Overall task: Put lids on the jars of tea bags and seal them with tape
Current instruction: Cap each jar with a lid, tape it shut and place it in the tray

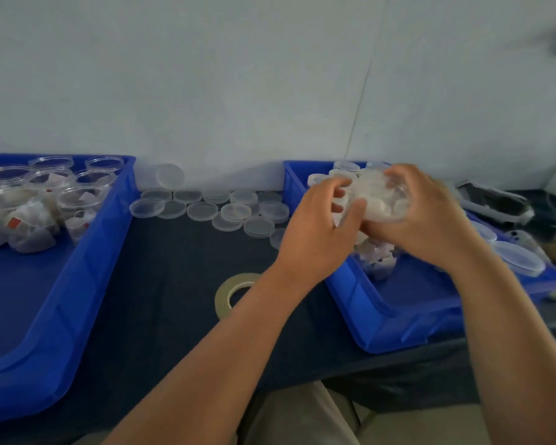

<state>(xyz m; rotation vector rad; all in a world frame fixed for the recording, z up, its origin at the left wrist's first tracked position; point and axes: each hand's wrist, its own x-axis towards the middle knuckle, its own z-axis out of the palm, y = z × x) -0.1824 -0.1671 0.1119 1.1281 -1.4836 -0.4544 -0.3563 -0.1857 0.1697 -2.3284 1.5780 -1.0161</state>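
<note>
Forearms, both bare, extended from the lower edge over a dark-covered table (174,300). Left hand (315,226) and right hand (430,216) met above the right blue tray (382,319), the fingers of each curled round one clear jar (379,200). It was held off the table and tilted, top face toward the camera. Motion blur: could not tell whether a lid sat on it. Below the hands, inside that tray, a second jar with tea bags (379,258) stood upright. Lidded jars (345,167) stood at the tray's far end. Tape roll (235,289) lay flat on the table between the two trays, partly hidden by the left forearm, touched by neither hand. Loose clear lids (206,210) lay scattered by the wall between the trays, with one upright lid (170,176) leaning against the wall. Left blue tray (77,252) held open jars of tea bags (87,197), grouped at its far end.
</note>
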